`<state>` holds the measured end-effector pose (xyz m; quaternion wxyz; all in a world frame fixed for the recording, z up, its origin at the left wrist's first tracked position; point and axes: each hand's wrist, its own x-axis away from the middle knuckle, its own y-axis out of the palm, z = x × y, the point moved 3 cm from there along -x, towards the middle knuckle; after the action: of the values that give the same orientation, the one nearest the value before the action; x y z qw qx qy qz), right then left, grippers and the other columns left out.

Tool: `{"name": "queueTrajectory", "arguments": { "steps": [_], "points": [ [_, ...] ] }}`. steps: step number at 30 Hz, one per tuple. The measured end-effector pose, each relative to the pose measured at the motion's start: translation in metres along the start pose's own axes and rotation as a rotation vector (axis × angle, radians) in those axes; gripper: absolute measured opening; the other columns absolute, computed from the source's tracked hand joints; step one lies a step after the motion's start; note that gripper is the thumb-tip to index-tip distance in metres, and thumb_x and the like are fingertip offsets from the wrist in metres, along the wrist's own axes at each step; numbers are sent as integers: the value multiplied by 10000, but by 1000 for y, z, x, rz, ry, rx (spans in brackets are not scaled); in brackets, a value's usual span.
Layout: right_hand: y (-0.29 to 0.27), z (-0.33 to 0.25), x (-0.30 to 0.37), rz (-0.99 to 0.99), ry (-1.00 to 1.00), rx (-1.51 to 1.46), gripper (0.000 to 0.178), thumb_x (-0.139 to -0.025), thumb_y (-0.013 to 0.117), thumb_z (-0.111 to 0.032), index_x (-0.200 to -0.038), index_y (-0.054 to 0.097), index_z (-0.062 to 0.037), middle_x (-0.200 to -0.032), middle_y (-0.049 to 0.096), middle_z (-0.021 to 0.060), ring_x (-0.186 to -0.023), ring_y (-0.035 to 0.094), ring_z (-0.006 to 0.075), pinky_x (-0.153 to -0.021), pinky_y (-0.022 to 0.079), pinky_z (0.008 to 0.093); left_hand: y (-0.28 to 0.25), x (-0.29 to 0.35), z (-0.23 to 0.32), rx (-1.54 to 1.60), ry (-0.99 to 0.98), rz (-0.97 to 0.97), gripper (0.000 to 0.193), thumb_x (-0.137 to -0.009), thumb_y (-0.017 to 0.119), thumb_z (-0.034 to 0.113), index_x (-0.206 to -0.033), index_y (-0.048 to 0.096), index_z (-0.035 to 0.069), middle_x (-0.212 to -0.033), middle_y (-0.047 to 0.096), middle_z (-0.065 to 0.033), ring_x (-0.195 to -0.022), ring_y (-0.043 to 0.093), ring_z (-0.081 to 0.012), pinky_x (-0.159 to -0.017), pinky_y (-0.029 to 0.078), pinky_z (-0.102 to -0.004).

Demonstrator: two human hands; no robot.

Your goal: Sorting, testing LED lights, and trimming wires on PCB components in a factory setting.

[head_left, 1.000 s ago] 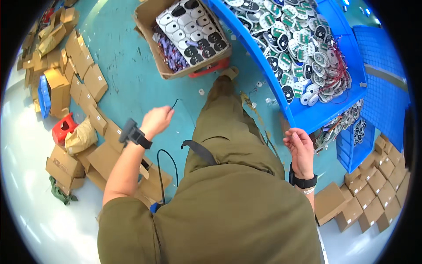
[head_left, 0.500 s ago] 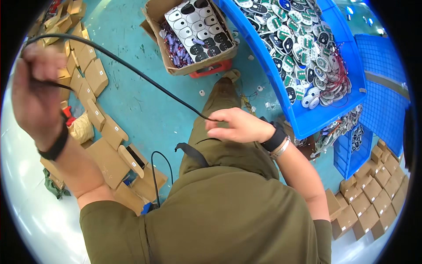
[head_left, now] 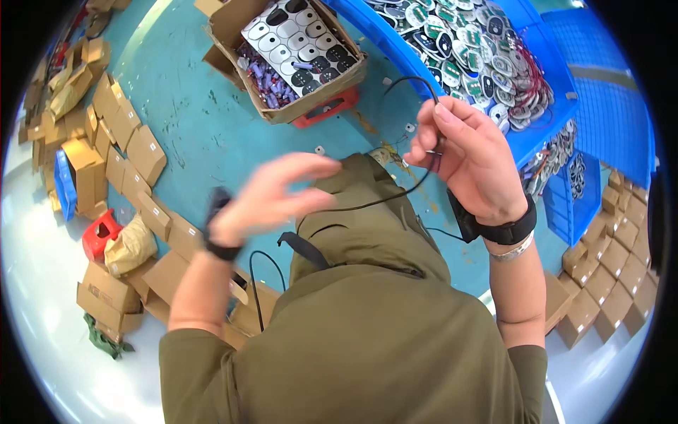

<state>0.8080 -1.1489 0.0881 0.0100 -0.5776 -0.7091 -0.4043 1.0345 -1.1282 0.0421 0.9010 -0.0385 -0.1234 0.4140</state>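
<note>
A thin black cable (head_left: 385, 201) runs from my right hand (head_left: 484, 162) down across my lap. My right hand is raised on the right, closed on the cable between thumb and fingers, and a short curved length sticks out above them toward the blue bin. Over my thigh at centre left, my left hand (head_left: 279, 194) is smeared by motion. Its thumb and fingers stand apart, with the cable's lower stretch passing close to the fingertips. I see nothing held in it.
A blue bin (head_left: 522, 145) of round circuit-board parts stands at upper right. Ahead, a cardboard box (head_left: 311, 106) holds purple cylindrical parts and a patterned sheet. Small cartons (head_left: 145, 152) lie along the left, others (head_left: 590, 300) at lower right. Another black cable (head_left: 258, 297) loops at my left side.
My left hand has come from the far upper left down to the middle and has let go of the cable. My right hand has risen and moved right, still gripping the cable.
</note>
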Motion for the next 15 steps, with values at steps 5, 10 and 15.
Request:
{"name": "queueTrajectory", "arguments": {
  "steps": [5,10,15],
  "points": [
    [-2,13,18,62,-320,19,152,-849,485,-138,-911,525,-5,-800,580,69,-736,582,162,-712,463,277,62,-5,-15,183,-306,-552,260,-832,510,246,-935,560,13,-830,599,-69,-724,567,-128,-654,434,-246],
    [-53,91,47,242,9,807,176,-836,509,-163,-806,552,6,-725,585,57,-678,567,103,-595,449,220,-24,83,-8,141,-318,-83,184,-836,511,178,-801,572,8,-658,506,23,-598,442,-55,-526,375,-216],
    [96,118,46,76,-926,1147,148,-773,585,-141,-839,571,-10,-727,604,72,-629,572,190,-584,455,265,-27,150,8,-206,-58,-49,170,-817,523,158,-812,562,-7,-668,547,-58,-586,497,-176,-547,402,-280]
  ]
}}
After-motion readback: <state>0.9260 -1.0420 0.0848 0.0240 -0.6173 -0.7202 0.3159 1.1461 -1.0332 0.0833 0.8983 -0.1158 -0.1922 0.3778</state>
